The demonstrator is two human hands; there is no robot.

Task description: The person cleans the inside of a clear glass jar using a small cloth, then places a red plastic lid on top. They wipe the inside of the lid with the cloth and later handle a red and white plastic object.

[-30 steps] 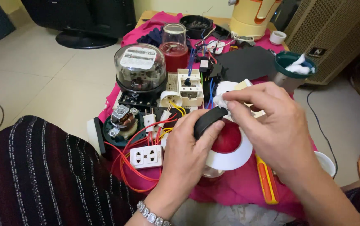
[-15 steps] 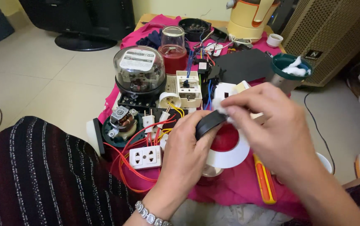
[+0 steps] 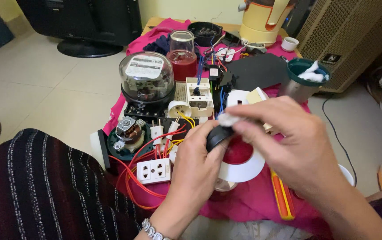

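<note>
At the far left we see a striped trouser leg (image 3: pixel 35 186), then a white double socket (image 3: pixel 154 170) with red wires (image 3: pixel 133 186) on the pink cloth (image 3: pixel 253 200) over the counter. Behind it stands a glass-domed meter (image 3: pixel 146 80) with a pale rectangular label on top. Our left hand (image 3: pixel 195 173) has its fingers (image 3: pixel 204 138) wrapped around a black knob (image 3: pixel 217 135); which way it points we cannot tell. The knob sits above a red and white ring (image 3: pixel 242 162). Our right hand (image 3: pixel 293 142) pinches a small white wad (image 3: pixel 228 119) between narrowed fingertips, touching the knob's top. Further right lie an orange screwdriver (image 3: pixel 282 198) and a green-rimmed cup (image 3: pixel 304 80).
</note>
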